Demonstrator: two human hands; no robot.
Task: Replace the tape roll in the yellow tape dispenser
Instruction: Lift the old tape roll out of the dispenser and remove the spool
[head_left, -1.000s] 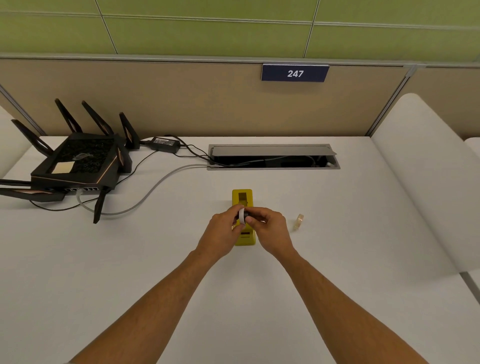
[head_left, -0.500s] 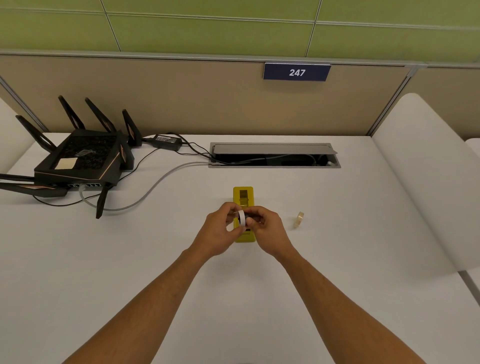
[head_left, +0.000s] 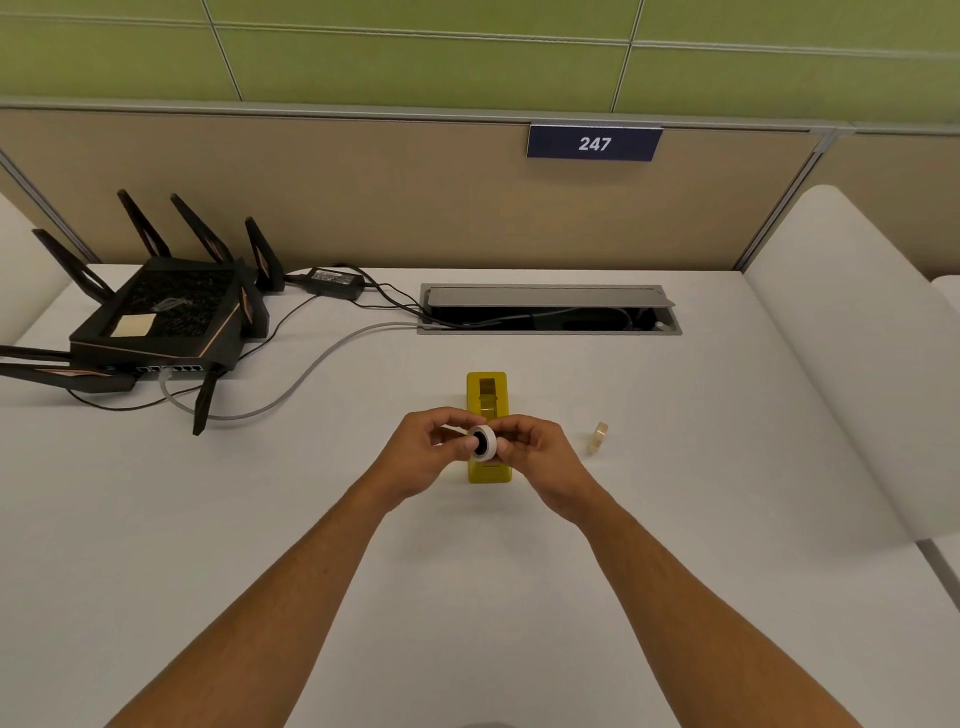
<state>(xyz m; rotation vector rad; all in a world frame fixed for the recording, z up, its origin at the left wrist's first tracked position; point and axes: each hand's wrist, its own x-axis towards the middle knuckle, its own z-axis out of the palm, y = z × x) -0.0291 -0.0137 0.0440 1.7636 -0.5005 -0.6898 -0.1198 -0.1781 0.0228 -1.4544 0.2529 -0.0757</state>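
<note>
We are now turning the white tape roll (head_left: 483, 442) so its dark core faces us, left hand (head_left: 422, 451) and right hand (head_left: 531, 451) both pinching it just above the yellow tape dispenser (head_left: 487, 399), likely fitting its hub before loading.

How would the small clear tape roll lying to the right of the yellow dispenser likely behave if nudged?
The clear tape roll seems to stand on its edge on the table, so it would probably roll or tip over. It looks thin, so likely light. Nothing beside it would stop it.
</note>
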